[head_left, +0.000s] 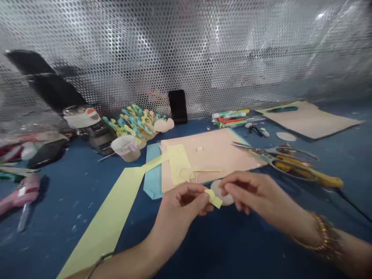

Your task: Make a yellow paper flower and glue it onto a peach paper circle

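My left hand (188,203) pinches a small folded piece of yellow paper (214,198) between thumb and fingers. Just to its right, my right hand (257,193) is closed, with thumb and index finger together; whatever they hold, if anything, is too small to make out. A round white disc (223,192) lies on the table behind the hands, partly covered by the paper and fingers. Beyond them is a stack of pink paper (215,145) with a yellow sheet (178,157), a thin wooden stick (207,171) and a tiny pale scrap (199,149) on it.
A long yellow paper strip (107,217) runs beside my left arm. Scissors (280,164) and a yellow-handled tool (325,178) with a cord lie at right. A paper cup (126,149), blue-yellow paper sprigs (139,122), a bottle (93,128), a phone (178,106) and a pink glue gun (24,193) stand around.
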### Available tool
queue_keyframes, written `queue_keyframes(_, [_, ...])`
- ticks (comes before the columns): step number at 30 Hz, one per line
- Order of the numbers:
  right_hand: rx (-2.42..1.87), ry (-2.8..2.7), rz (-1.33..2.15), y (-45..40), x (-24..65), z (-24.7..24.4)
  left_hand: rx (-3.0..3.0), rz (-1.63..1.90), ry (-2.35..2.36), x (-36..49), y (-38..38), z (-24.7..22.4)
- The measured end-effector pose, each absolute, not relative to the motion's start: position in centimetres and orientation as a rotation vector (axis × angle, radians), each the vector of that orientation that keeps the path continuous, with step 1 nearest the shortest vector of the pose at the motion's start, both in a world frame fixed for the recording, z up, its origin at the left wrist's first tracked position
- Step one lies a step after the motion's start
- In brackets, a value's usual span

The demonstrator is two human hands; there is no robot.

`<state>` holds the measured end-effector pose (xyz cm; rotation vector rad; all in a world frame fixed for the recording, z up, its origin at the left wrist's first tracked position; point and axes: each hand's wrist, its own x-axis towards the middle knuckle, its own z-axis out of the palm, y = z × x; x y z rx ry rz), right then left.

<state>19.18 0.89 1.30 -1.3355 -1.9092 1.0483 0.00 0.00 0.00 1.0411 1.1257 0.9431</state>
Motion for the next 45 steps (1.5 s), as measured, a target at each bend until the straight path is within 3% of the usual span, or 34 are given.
queue_keyframes(4, [-1.391, -1.888, 0.675, 2.0, 21.6, 3.2, 1.085, 0.981, 1.094, -0.1, -0.3, 0.0])
queue_keyframes(12, [-1.299, -2.093, 1.168, -0.2, 18.9, 2.8, 1.101, 0.963, 1.023, -0.2, -0.6, 0.1])
queue_keyframes(20, [-1.172, -1.793, 1.668, 0.2, 19.1, 1.7, 0.899, 0.859, 0.779, -0.7, 0.0, -0.2])
queue_keyframes(26, [-1.094, -1.751, 1.771, -0.2, 18.7, 1.5, 0.812, 0.725, 0.658, -0.9, 0.2, 0.1])
queue_keyframes(29, [-1.134, -2.062, 1.508, 0.1, 19.9, 3.0, 0.766, 0.687, 0.668, -1.1, 0.4, -0.1])
queue_keyframes(33, [-1.48, -2.25, 0.273, 1.9, 25.4, 4.7, 0.734, 0.657, 0.692, -1.4, 0.7, -0.2])
queue_keyframes(35, [-1.831, -2.204, 0.004, 2.8, 29.2, 4.5, 0.73, 0.652, 0.7, -1.4, 0.8, -0.2])
queue_keyframes(40, [-2.03, -2.186, 0.053, 3.3, 35.6, 2.6, 0.719, 0.67, 0.747, -1.2, 0.8, -0.1])
queue_keyframes(45, [-1.988, -2.209, 0.125, 2.9, 35.0, 2.7, 0.723, 0.695, 0.742, -1.2, 0.6, -0.1])
